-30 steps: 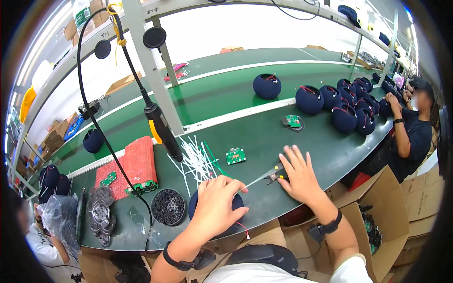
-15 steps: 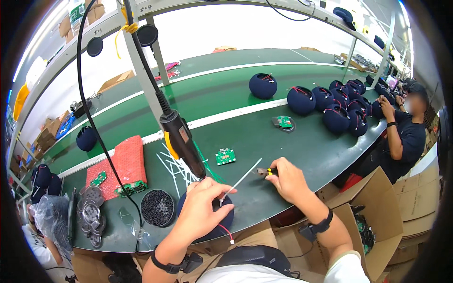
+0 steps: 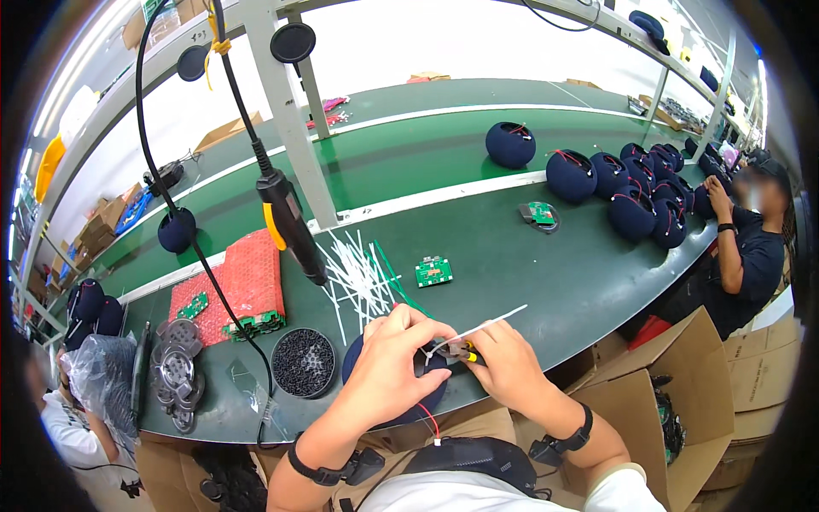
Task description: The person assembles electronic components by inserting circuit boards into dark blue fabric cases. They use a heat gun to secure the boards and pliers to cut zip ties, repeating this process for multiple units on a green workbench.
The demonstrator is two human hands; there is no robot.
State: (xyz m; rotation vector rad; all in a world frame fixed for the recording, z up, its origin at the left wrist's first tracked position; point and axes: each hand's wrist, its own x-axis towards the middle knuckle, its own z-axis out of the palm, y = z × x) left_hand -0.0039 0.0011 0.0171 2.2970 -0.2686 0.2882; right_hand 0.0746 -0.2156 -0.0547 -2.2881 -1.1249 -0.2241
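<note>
Green circuit board [image 3: 433, 271] beside loose white ties [image 3: 357, 275]

Your left hand [image 3: 394, 369] covers the dark round shell [image 3: 375, 388]; your right hand [image 3: 505, 365] holds a white tie [image 3: 482, 324] beside it.

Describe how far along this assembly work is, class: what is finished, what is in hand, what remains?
Looks done: dark blue round shells with red wires crowd the belt's far right. In hand: left hand steadies a dark shell while right hand works a white cable tie at it. Seemingly left: loose ties and a green circuit board wait.
</note>
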